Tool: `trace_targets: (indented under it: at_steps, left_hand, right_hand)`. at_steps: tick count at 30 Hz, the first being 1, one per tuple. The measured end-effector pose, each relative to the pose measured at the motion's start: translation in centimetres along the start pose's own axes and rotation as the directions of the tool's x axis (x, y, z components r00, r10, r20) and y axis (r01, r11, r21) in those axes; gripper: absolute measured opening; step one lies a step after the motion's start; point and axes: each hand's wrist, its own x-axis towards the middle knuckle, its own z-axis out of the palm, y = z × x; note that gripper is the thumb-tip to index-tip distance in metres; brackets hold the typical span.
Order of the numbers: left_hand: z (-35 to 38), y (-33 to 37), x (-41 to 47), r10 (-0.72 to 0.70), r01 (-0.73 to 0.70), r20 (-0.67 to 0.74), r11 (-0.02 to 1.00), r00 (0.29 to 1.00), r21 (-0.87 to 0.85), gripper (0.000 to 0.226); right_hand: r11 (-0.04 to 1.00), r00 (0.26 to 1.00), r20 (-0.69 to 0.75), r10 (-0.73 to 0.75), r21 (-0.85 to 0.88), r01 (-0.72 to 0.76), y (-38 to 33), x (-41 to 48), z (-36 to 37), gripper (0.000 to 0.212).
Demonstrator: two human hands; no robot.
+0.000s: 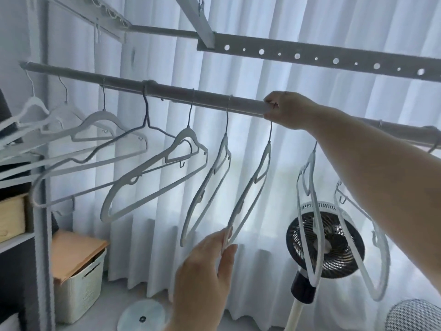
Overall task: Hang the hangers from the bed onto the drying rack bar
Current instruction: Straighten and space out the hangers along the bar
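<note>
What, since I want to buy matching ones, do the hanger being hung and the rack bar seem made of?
The hanger: pale matte body, probably plastic, maybe velvet-flocked; the blur leaves that open. Its thin hook looks like metal wire. The rack bar: smooth grey tube, likely painted or coated metal.

Matt grey bar (167, 91), velvety hangers (152, 175), sheer cloth curtain (286, 25).
</note>
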Motion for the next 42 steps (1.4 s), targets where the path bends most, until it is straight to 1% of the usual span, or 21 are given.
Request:
trace_targets:
  at_steps: [4,9,17,20,24,28,30,33,35,38,42]
  left_hand:
    - [-0.2,-0.2,0.1,0.01,-0.01,0.023,1.0,1.0,0.006,0.043]
    - [-0.3,-0.4,0.3,0.028,-0.028,0.008,1.0,1.0,0.001,0.042]
    - [-0.5,-0.5,0.2,0.027,-0.028,0.02,0.998,0.999,0.052,0.044]
    - [-1.1,-0.3,0.3,0.049,-0.043,-0.049,0.992,0.998,0.122,0.044]
    - [-3.2,-0.7,1.3,0.101,-0.075,-0.196,0.988,0.975,0.137,0.039]
    - [-5.5,-1.9,3.3,0.099,-0.013,-0.298,0.961,0.949,0.277,0.023]
    - [-6.3,-2.8,4.2,0.101,0.012,-0.289,0.931,0.952,0.365,0.028]
    - [-7.3,-4.3,5.3,0.06,0.059,-0.23,0.877,0.971,0.476,0.038]
    - [-7.7,-5.0,5.6,0.049,0.066,-0.196,0.841,0.979,0.537,0.042]
    - [-7.7,-5.5,5.8,0.068,0.047,-0.161,0.786,0.985,0.617,0.042]
    - [-7.5,-6.3,5.7,0.1,0.018,-0.142,0.756,0.985,0.654,0.038]
  right_hand:
    - [1.0,1.0,0.013,-0.001,-0.007,0.001,0.2,0.1,-0.2,0.039]
    - [1.0,1.0,0.015,-0.006,0.005,0.006,0.1,0.2,-0.1,0.038]
    - [1.0,1.0,0.011,-0.021,0.019,0.021,0.0,0.2,0.0,0.037]
    - [1.0,1.0,0.012,-0.027,0.012,0.027,0.0,0.3,0.0,0.041]
    - [0.998,0.999,-0.001,-0.05,0.028,0.05,-0.3,0.7,-0.2,0.05]
    - [0.994,0.995,-0.023,-0.099,0.051,0.1,-1.6,1.2,-0.5,0.05]
    - [0.991,0.992,-0.019,-0.124,0.049,0.124,-2.6,1.5,-0.5,0.05]
    - [0.988,0.989,-0.008,-0.148,0.042,0.148,-4.2,2.1,-0.3,0.051]
    - [0.988,0.989,-0.004,-0.148,0.038,0.148,-5.2,2.7,0.0,0.051]
    - [0.991,0.991,0.018,-0.135,0.022,0.134,-6.2,3.5,0.5,0.049]
    - [0.993,0.992,0.027,-0.121,0.005,0.121,-6.9,4.0,1.1,0.039]
